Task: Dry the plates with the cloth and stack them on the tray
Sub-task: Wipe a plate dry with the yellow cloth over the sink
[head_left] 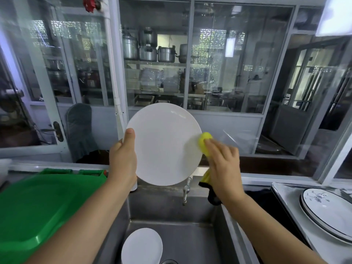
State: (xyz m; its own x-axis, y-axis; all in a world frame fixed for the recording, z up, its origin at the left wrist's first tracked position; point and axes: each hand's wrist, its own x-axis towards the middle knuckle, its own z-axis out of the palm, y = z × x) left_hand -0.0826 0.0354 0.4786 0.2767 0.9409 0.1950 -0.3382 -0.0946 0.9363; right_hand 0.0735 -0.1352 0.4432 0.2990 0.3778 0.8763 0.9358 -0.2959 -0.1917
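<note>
I saw cool, even daylight. The glass partition (228, 60) ahead was hazed with reflections, and a bright panel (230, 47) glared in it. My right hand (223, 164) was motion-blurred. Straight frames bowed toward the left and right edges.

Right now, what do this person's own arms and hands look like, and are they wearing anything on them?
Two bare human arms reach in from the bottom edge of the head view. The left hand and the right hand wear no gloves. No ring, watch or bracelet shows on either. No sleeve is visible; both forearms are uncovered as far as the picture shows. Fingernails look short and unpainted.
</note>
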